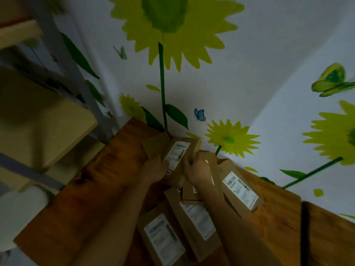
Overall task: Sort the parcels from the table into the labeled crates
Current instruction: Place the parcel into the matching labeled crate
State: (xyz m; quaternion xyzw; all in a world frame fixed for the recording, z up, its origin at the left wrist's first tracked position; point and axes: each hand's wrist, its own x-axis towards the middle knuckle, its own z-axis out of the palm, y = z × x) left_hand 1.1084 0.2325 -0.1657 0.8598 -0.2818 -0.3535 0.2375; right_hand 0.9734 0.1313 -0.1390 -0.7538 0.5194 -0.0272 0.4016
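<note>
Cardboard parcel (179, 156), stiff and probably light, sits clasped at both long edges between left hand (156, 167) and right hand (196, 169) above the desk (80, 198).

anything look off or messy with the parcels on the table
Nothing looks damaged. The parcels lie in a loose, overlapping heap on the wooden table, angled every way. Both hands, left and right, grip one parcel at the pile's far end.

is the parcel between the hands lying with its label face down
No, the held parcel shows its white label facing up, with the left hand and right hand gripping its two sides.
</note>
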